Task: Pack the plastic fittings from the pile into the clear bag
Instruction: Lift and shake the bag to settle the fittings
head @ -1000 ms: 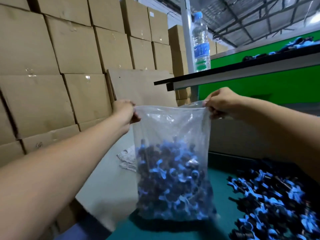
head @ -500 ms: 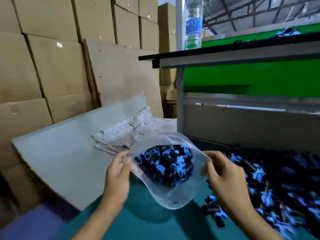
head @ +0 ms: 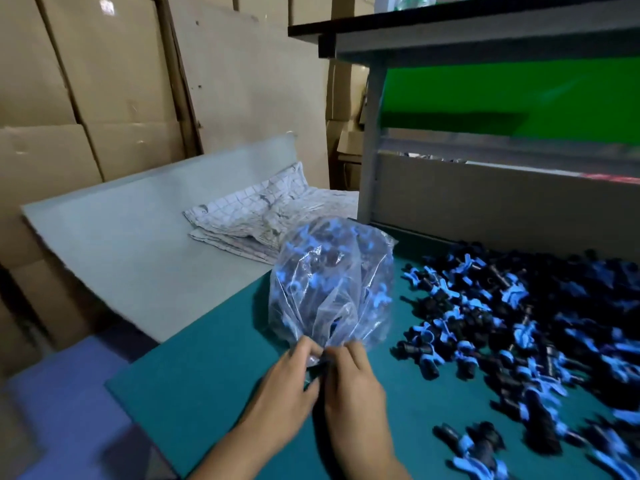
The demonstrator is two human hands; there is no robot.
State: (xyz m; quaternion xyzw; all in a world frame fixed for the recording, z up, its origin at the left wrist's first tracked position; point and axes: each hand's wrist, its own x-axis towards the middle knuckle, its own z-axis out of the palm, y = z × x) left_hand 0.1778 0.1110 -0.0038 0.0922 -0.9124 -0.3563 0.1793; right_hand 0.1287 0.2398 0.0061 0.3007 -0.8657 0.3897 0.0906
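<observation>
The clear bag [head: 332, 282], filled with black and blue plastic fittings, lies on its side on the teal table [head: 207, 386]. Its mouth is gathered into a bunch at the near end. My left hand [head: 287, 382] and my right hand [head: 353, 379] meet at that bunch, and both pinch the gathered plastic between fingers and thumb. A wide pile of loose black and blue fittings [head: 519, 323] spreads over the table to the right of the bag.
A grey board [head: 138, 244] slopes off the table's left side with a folded checked cloth [head: 263, 216] on it. Stacked cardboard boxes [head: 86, 98] fill the left and back. A grey and green shelf frame [head: 502, 168] stands behind the pile.
The bag was held up open, then lowered with its mouth spread. Now it lies on the table and both hands have come together, gathering the mouth into a bunch.
</observation>
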